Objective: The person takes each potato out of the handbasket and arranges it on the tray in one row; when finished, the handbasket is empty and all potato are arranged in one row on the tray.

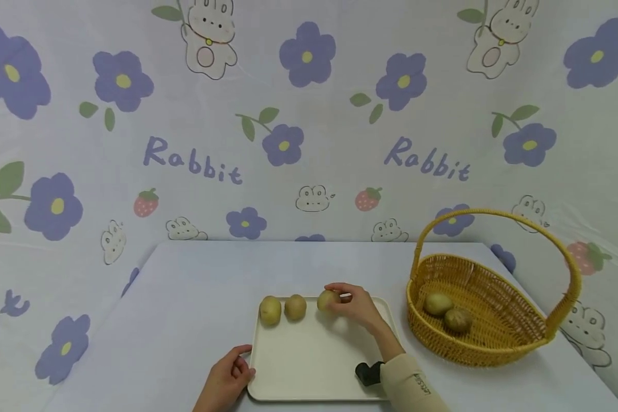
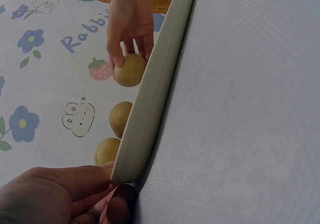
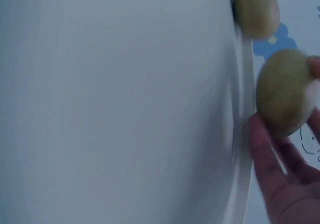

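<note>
Flower-printed backdrop (image 1: pixel 335 114), woven basket (image 1: pixel 484 355), right hand (image 1: pixel 359 308) pinching oval potato (image 1: pixel 326 300), left hand (image 1: pixel 228 376) gripping smooth rectangular tray (image 1: pixel 309 366)

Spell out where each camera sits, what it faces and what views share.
Head: worn on the head, looking forward and down at the tray, basket, left hand at the tray's edge and right hand holding a potato.
Left wrist: on that wrist, looking along the tray's outer side; left hand at the bottom, right hand at the top.
Right wrist: on that wrist, looking onto the tray; only the right hand shows, at the right.
Shared: all show that potato.
</note>
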The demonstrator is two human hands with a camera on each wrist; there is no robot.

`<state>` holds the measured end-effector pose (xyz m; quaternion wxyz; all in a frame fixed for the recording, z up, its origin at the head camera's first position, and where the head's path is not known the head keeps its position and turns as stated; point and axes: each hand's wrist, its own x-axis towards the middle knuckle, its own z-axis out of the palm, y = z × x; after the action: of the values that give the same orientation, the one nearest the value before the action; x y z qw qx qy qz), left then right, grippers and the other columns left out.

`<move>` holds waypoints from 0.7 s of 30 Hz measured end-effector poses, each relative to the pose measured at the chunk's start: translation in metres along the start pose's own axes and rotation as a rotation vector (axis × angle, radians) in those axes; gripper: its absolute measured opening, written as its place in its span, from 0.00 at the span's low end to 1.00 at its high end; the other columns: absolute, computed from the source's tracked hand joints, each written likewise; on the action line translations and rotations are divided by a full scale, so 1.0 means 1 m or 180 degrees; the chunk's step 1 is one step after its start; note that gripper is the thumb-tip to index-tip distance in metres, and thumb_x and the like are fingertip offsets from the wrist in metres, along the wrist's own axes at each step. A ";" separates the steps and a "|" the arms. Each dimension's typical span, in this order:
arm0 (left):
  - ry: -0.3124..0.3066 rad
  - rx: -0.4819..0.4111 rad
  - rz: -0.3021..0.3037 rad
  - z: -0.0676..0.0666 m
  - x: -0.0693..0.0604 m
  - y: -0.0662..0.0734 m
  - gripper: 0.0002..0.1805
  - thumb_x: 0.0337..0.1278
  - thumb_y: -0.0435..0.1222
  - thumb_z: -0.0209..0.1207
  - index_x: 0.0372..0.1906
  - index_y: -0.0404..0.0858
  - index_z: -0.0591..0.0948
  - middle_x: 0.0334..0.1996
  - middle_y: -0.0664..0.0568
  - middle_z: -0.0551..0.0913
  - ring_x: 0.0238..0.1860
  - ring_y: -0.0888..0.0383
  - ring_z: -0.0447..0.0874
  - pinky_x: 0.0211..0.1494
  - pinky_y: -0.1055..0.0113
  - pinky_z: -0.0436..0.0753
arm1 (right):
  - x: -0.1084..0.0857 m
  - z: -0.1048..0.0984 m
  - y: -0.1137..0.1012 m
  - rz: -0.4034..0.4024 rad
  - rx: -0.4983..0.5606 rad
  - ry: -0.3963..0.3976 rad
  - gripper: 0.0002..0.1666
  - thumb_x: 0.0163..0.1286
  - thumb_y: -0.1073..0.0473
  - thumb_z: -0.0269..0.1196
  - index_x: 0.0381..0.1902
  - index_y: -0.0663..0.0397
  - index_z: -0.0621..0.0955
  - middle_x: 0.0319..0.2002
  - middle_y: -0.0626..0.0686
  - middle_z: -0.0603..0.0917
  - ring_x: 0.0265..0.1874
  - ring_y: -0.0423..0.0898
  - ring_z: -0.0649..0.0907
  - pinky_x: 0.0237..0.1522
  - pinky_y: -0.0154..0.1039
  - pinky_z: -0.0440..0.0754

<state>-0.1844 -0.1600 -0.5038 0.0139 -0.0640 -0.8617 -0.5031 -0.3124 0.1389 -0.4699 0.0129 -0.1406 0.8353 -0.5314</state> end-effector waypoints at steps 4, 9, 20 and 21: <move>-0.0007 0.0015 -0.0007 0.001 -0.001 0.000 0.23 0.49 0.28 0.63 0.53 0.28 0.74 0.24 0.54 0.73 0.19 0.69 0.66 0.23 0.74 0.68 | 0.003 0.011 0.004 -0.0276 -0.0265 -0.0062 0.24 0.54 0.63 0.69 0.50 0.60 0.81 0.50 0.58 0.81 0.44 0.54 0.82 0.45 0.47 0.78; 0.0002 0.0032 -0.0030 0.000 0.000 -0.001 0.23 0.49 0.28 0.63 0.53 0.29 0.74 0.25 0.54 0.73 0.19 0.68 0.66 0.23 0.74 0.69 | 0.004 0.014 0.005 -0.0605 -0.0420 -0.0164 0.24 0.54 0.65 0.68 0.51 0.63 0.80 0.50 0.60 0.79 0.47 0.55 0.77 0.46 0.45 0.76; 0.0009 -0.0029 -0.0029 0.001 0.000 -0.002 0.22 0.48 0.27 0.63 0.52 0.28 0.74 0.24 0.54 0.73 0.19 0.68 0.66 0.23 0.74 0.68 | 0.000 0.013 0.000 -0.0553 -0.0320 -0.0415 0.29 0.56 0.66 0.66 0.57 0.63 0.75 0.53 0.62 0.77 0.46 0.56 0.78 0.48 0.51 0.76; 0.0000 -0.0028 -0.0033 0.001 0.001 -0.002 0.22 0.48 0.27 0.63 0.52 0.28 0.74 0.24 0.54 0.73 0.19 0.68 0.66 0.23 0.74 0.68 | -0.001 0.011 -0.002 -0.0547 -0.0315 -0.0413 0.30 0.56 0.65 0.67 0.58 0.63 0.74 0.54 0.62 0.76 0.47 0.57 0.77 0.49 0.52 0.76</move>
<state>-0.1851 -0.1599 -0.5060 0.0110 -0.0597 -0.8598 -0.5070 -0.3091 0.1288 -0.4734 0.0144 -0.2463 0.8427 -0.4785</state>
